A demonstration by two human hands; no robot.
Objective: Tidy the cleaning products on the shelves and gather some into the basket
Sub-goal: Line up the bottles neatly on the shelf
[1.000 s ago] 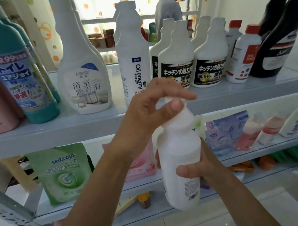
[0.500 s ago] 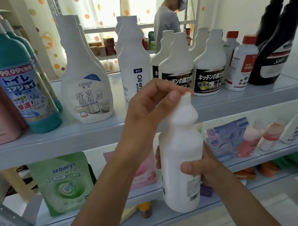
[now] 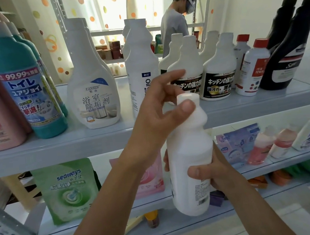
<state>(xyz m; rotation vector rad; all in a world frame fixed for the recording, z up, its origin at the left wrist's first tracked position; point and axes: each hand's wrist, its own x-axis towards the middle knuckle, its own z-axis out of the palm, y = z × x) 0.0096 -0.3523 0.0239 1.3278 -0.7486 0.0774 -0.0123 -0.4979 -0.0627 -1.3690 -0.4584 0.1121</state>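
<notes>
**Gripping a white bottle in both hands before the shelves**

The thumb point(image 3: 186, 107) of the left hand point(image 3: 156, 117) is pressed against the neck of the white bottle point(image 3: 190, 152), just under its cap point(image 3: 188, 97). The other fingers are curved behind the cap, with the index finger stretched above it; whether they touch it cannot be told. The body of the bottle is clasped by the right hand point(image 3: 214, 170), the thumb laid across the front and the fingertips wrapped round from behind. The bottle is held nearly upright in the air, in front of the edge of the upper shelf point(image 3: 75, 145). On that shelf, behind it, black-labelled white bottles point(image 3: 217, 73) and a tall white bottle point(image 3: 141, 64) are stood. A green pouch point(image 3: 69, 189) is seen on the shelf below.
</notes>
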